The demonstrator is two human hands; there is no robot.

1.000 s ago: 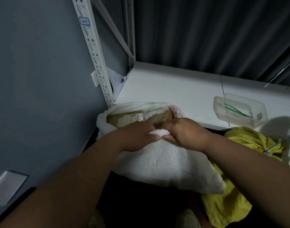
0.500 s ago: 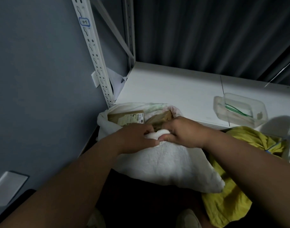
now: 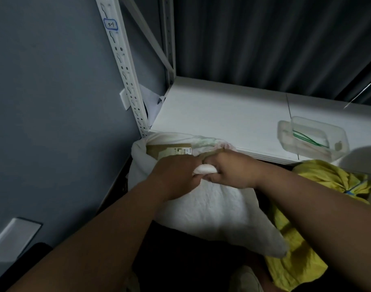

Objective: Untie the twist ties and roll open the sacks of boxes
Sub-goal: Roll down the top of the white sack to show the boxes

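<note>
Both hands, left hand (image 3: 176, 175) and right hand (image 3: 233, 169), grip the rolled near rim of the white sack (image 3: 212, 209), which sits open below the white shelf (image 3: 222, 114), brown boxes (image 3: 165, 150) showing inside, a tied yellow sack (image 3: 319, 182) beside it.

Two sacks: one white (image 3: 212, 207), one yellow (image 3: 294, 268).

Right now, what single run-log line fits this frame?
stage: rolling rim | left hand: grips white sack rim | right hand: grips same rim | boxes: visible | yellow sack: tied
</note>
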